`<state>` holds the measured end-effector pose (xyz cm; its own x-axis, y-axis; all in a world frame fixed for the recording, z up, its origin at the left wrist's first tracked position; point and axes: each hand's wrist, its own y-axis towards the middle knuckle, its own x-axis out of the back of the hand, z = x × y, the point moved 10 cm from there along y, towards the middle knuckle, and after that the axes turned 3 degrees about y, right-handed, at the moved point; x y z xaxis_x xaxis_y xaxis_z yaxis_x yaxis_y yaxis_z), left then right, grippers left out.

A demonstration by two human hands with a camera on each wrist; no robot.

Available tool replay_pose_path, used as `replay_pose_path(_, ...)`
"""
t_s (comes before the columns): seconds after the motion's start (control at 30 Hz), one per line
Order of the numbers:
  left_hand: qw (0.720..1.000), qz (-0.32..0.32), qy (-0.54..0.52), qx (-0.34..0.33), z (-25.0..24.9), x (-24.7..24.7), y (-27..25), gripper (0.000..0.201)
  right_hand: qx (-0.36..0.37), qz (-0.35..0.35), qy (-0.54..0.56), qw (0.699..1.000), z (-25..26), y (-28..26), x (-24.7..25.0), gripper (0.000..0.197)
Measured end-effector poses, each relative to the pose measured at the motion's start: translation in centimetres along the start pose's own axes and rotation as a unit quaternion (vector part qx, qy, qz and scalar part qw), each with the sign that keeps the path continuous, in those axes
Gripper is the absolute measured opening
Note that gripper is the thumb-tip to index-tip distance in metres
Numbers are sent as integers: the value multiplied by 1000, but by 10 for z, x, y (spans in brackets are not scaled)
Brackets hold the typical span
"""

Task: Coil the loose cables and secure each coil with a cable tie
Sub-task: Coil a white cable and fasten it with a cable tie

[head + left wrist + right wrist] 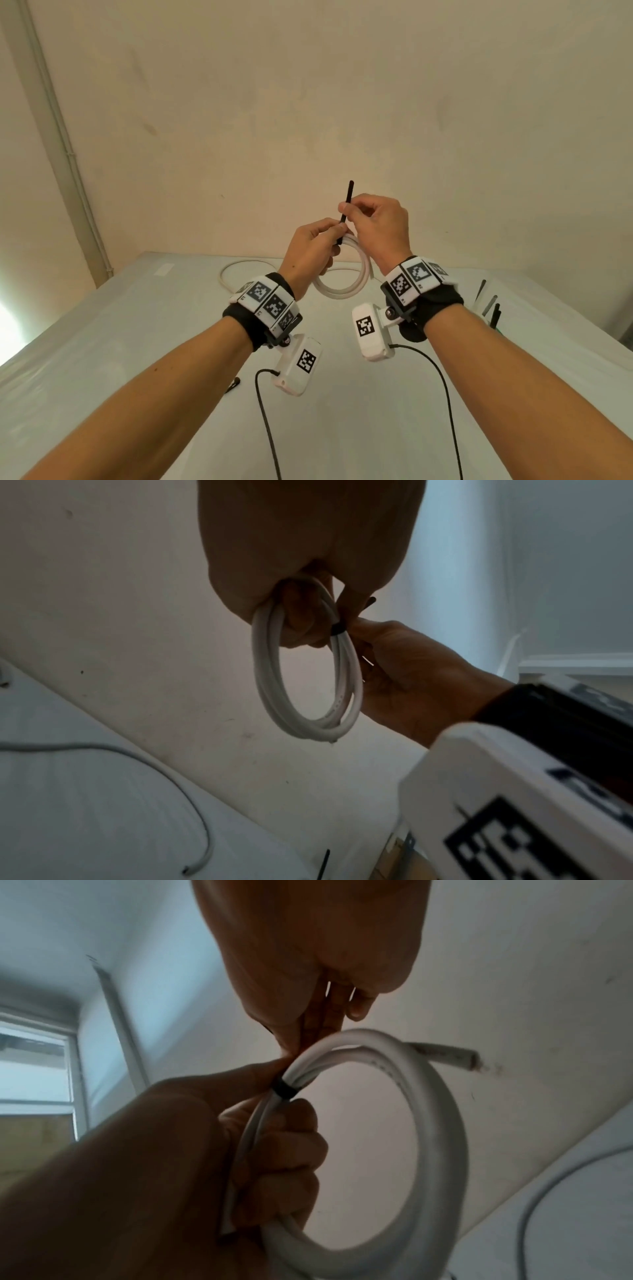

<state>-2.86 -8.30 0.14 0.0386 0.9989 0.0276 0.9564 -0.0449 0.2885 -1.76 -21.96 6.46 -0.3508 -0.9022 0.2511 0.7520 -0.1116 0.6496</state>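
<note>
A white cable coil [346, 287] hangs in the air above the table, gripped at its top by my left hand [334, 236]. A black cable tie [347, 205] wraps the coil's strands, and its free tail points upward. My right hand [349, 212] pinches that tail just above the coil. In the left wrist view the tie's band [337, 629] sits tight around the coil [270, 685]. The right wrist view shows the band [285, 1090] beside my left fingers [284, 1150], and one cut cable end [555, 1056] sticks out to the right.
A second loose white cable [239, 265] lies curved at the back of the grey table [102, 342]. Spare black cable ties [493, 308] lie at the right edge. A small black object [233, 383] lies near the left forearm. A beige wall stands close behind.
</note>
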Motion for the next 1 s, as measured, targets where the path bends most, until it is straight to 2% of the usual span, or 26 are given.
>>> replay_pose_path(0.1, 1000, -1, 24, 14, 5, -1, -3, 24, -25, -4, 15, 1000, -9, -6, 0, 17)
replay_pose_path(0.17, 999, 9, 25, 39, 11, 0, -6, 24, -48, 23, 42, 998, -15, -9, -1, 16)
replay_pose_path(0.3, 994, 60, -12, 89, 16, 3, -4, 16, -25, 83, 62, 994, -8, -13, -2, 16)
replay_pose_path(0.43, 986, 93, -87, 107, 17, -4, -2, 15, -8, 70, 81, 994, -3, -8, 2, 15)
replay_pose_path(0.53, 979, 99, -111, 140, 26, -13, -8, 8, -1, 63, 48, 997, -10, -10, 6, 12)
replay_pose_path(0.6, 976, 98, -100, 169, 37, -18, -13, 15, -5, 52, 27, 998, -18, -16, 6, 11)
replay_pose_path(0.7, 977, 85, -68, 184, 46, -21, -16, 25, -32, 28, 20, 999, -33, -25, 6, 13)
replay_pose_path(0.83, 981, 61, -32, 183, 46, -17, -13, 14, -100, 24, 73, 992, -51, -24, 11, 16)
replay_pose_path(0.9, 982, 42, -37, 181, 51, -9, -12, 8, -143, 62, 100, 983, -58, -21, 12, 22)
replay_pose_path(1.0, 976, 28, -82, 198, 65, -1, -10, 12, -174, 212, 26, 961, -66, -37, -9, 38)
